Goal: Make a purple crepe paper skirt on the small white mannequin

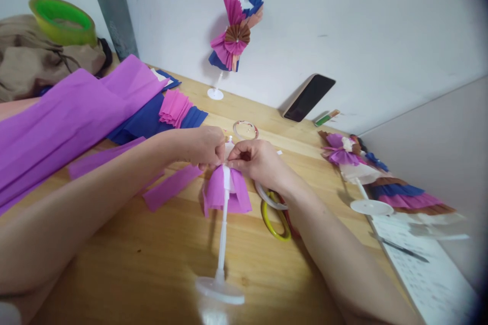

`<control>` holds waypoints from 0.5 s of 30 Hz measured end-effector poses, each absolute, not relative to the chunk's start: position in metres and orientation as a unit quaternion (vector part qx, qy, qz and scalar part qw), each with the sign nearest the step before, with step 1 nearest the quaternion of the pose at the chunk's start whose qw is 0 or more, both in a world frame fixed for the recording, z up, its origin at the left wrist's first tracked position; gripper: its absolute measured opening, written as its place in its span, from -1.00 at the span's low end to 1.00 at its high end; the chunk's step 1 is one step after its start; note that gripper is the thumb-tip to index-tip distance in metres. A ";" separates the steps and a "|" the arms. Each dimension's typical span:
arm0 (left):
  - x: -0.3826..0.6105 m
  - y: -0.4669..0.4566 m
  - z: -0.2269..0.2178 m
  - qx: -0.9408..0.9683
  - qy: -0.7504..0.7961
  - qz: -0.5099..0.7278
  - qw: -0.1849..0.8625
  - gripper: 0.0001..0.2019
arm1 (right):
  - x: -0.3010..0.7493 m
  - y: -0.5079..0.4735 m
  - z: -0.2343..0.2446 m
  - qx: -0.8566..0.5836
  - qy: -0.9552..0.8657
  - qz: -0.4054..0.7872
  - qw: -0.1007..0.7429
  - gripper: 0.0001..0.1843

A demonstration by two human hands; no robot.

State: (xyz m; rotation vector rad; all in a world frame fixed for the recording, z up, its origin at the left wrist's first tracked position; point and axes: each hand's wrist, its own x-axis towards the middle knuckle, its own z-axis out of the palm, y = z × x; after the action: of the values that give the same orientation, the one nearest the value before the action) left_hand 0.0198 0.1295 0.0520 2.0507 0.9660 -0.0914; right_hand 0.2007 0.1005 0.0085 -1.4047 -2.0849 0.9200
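Note:
A white plastic stand (222,238) with a round foot lies tilted in front of me, its foot toward me. Around its upper part hangs a purple crepe paper skirt (240,195), open along the side facing me. My left hand (208,147) is closed at the skirt's gathered top edge, fingertips pressed together. From the other side, my right hand (261,160) pinches the same edge between thumb and forefinger. Whatever else lies between the fingertips is hidden. Purple paper strips (171,188) lie beside my left forearm.
Large purple crepe paper (84,96) and blue paper (141,119) cover the left side. A yellow ring (275,221) lies by my right forearm. A decorated paper figure (236,35) stands at the wall, near a phone (310,97). Another figure (345,155) and a written sheet (423,269) are right.

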 end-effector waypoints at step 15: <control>0.021 0.128 0.058 0.775 0.460 0.088 0.426 -0.78 | 0.203 0.102 0.011 -0.531 -0.739 0.350 0.221 -0.87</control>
State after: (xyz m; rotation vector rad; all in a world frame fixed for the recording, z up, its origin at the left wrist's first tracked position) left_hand 0.0206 0.1275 0.0578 1.9367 1.1489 0.2191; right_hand 0.2032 0.1021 0.0112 -1.4681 -2.0428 0.9675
